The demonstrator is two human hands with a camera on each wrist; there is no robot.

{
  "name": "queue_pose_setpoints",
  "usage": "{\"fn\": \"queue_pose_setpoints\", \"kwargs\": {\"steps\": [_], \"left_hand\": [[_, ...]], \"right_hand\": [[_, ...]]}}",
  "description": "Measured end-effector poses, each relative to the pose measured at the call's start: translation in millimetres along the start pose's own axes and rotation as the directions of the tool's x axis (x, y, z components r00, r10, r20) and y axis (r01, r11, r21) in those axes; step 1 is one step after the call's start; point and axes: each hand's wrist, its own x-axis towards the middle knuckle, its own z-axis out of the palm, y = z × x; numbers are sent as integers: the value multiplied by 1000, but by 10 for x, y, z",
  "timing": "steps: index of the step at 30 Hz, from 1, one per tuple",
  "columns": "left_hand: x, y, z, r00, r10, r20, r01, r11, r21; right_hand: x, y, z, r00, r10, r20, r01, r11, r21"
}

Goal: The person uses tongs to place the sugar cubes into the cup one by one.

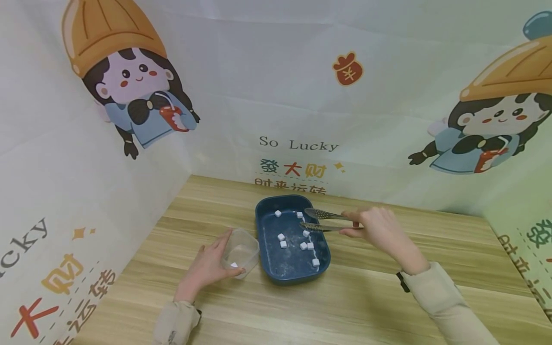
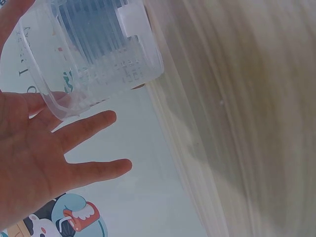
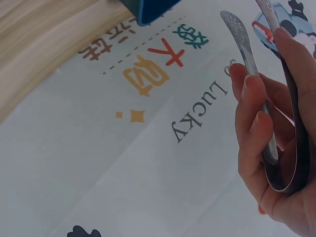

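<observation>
My left hand (image 1: 208,267) holds a clear plastic box (image 1: 244,243) against the left side of a dark blue tray (image 1: 291,264). Thumb and fingers span the box in the left wrist view, two fingers stretched out free. One white cube (image 1: 234,265) lies inside the box. Metal tongs (image 1: 325,214) with perforated tips are gripped in my right hand (image 1: 381,232). Their arms stand apart over the tray's right part, with nothing seen pinched between the tips. Several white cubes (image 1: 283,244) lie scattered in the tray, one of them (image 1: 306,234) just beside the nearer tip.
A wooden table (image 1: 327,311) bears the tray and box. Behind it and at both sides hangs a pale printed cloth (image 1: 258,72) with cartoon figures and lettering. White streaks run along the tray's right inner side.
</observation>
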Motion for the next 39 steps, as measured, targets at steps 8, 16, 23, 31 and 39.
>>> {"fn": "queue_pose_setpoints", "kwargs": {"steps": [8,16,23,31,39], "left_hand": [[-9,-9,2,1000,4,-4,-4,1000,-6],[-3,-12,11,1000,8,-9,-8,1000,-6],[-2,-13,1,1000,6,-5,-6,1000,-6],[-13,-13,10,1000,0,-5,0,1000,-10],[-8,-27,18,1000,-3,0,3,1000,-12]], "right_hand": [[-30,-13,68,998,-7,68,9,999,-31],[-15,-27,125,994,-47,99,54,996,-67],[38,-88,142,982,-71,175,97,984,-147],[92,-142,173,971,-111,214,158,963,-217],[129,-186,219,964,-135,231,188,955,-228]]}}
